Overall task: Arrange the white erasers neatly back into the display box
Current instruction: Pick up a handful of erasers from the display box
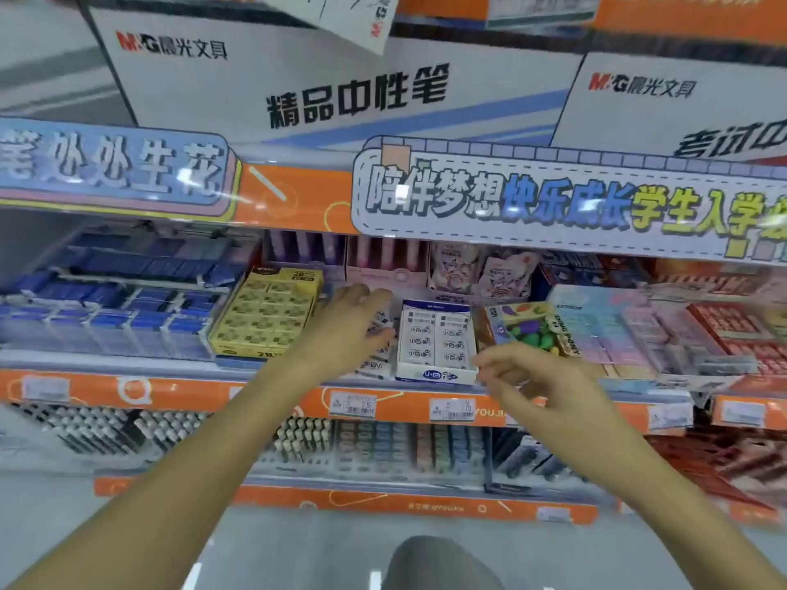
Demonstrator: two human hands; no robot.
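A white display box (435, 376) with a blue label stands on the middle shelf, holding two columns of white erasers (434, 340). To its left, loose white erasers (377, 368) lie on the shelf, partly hidden by my left hand (349, 323). That hand reaches over them with fingers spread; whether it touches one is unclear. My right hand (526, 379) hovers at the box's front right corner, fingers loosely curled and apart, nothing in them.
A yellow eraser box (266, 315) sits left of my left hand, with blue packs (119, 308) beyond. A colourful toy-eraser pack (532, 327) leans right of the white box. The orange shelf edge (383, 402) carries price tags; pens fill the shelf below.
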